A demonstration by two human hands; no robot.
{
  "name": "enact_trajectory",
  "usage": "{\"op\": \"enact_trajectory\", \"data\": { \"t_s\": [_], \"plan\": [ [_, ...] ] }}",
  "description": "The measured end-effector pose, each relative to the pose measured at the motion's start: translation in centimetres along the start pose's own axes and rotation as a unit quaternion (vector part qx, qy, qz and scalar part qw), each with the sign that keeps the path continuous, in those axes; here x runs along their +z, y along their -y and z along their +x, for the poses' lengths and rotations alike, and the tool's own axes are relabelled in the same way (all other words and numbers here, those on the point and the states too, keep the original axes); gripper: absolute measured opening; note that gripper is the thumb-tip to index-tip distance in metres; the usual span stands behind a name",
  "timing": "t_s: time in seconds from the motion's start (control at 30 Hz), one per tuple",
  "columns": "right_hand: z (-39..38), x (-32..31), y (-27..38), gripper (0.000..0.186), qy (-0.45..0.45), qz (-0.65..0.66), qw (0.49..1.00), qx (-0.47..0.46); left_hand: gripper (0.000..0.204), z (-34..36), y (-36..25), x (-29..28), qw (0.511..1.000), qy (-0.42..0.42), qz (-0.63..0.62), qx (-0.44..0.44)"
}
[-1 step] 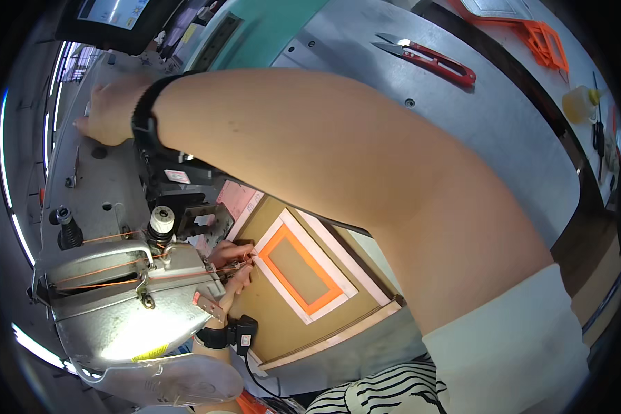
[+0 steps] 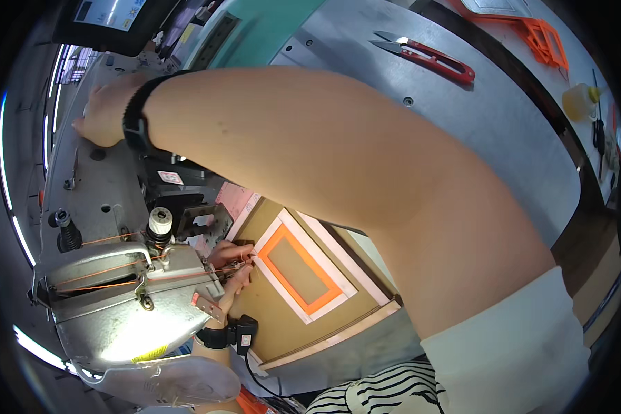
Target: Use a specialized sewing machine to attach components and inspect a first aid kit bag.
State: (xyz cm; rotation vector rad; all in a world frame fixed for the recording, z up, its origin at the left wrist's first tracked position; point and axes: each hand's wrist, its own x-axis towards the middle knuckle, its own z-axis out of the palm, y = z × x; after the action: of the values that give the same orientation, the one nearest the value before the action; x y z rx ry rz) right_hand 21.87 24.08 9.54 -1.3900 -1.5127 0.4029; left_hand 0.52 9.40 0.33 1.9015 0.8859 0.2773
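My left hand is beside the needle end of a grey sewing machine. Its fingers and thumb come together around the needle area, where orange thread runs in. What they pinch is too small to make out. Under and beside them lies a brown board bearing a white-edged orange rectangular frame. My right arm reaches across the view, with my right hand at the far end of the machine arm. Most of its fingers are hidden or blurred, so its grip cannot be told.
Red-handled thread snips lie on the grey metal table. Farther right are an orange plastic holder and a small yellow bottle. A screen stands at the upper left. A clear guard juts out near my left wrist.
My right forearm and its black wristband have shifted slightly left. My left hand and the board look unmoved.
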Motion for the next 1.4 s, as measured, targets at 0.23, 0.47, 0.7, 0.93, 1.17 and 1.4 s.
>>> {"op": "enact_trajectory", "data": {
  "t_s": [0.23, 0.47, 0.7, 0.93, 1.17, 1.4],
  "plan": [
    [-0.3, -0.9, 2.1, 0.049, 0.059, -0.026, 0.998, -0.015, 0.025, -0.3, -0.6, -0.7, 0.998, -0.014, 0.050, -0.024],
    [1.1, -0.2, 2.1, 0.033, 0.090, -0.106, 0.988, -0.064, 0.016, 0.0, -0.1, -0.6, 0.996, -0.026, 0.079, 0.013],
    [-0.1, 0.0, 1.4, 0.040, 0.014, -0.062, 0.996, -0.057, 0.011, -0.1, 0.2, -0.2, 0.998, -0.036, 0.051, 0.009],
    [-2.0, 0.0, -2.1, 0.058, -0.056, 0.074, 0.982, -0.167, 0.024, 0.4, 2.9, -2.0, 0.963, 0.052, -0.261, 0.037],
    [-3.9, -1.2, -0.5, 0.060, -0.082, -0.040, 0.992, -0.082, 0.040, -7.9, 13.7, -9.1, 0.927, -0.158, -0.339, -0.016],
    [-16.3, -9.9, -2.9, 0.030, 0.229, -0.059, 0.969, -0.070, 0.019, -11.3, 7.6, -7.1, 0.892, -0.366, -0.263, 0.026]
  ]
}}
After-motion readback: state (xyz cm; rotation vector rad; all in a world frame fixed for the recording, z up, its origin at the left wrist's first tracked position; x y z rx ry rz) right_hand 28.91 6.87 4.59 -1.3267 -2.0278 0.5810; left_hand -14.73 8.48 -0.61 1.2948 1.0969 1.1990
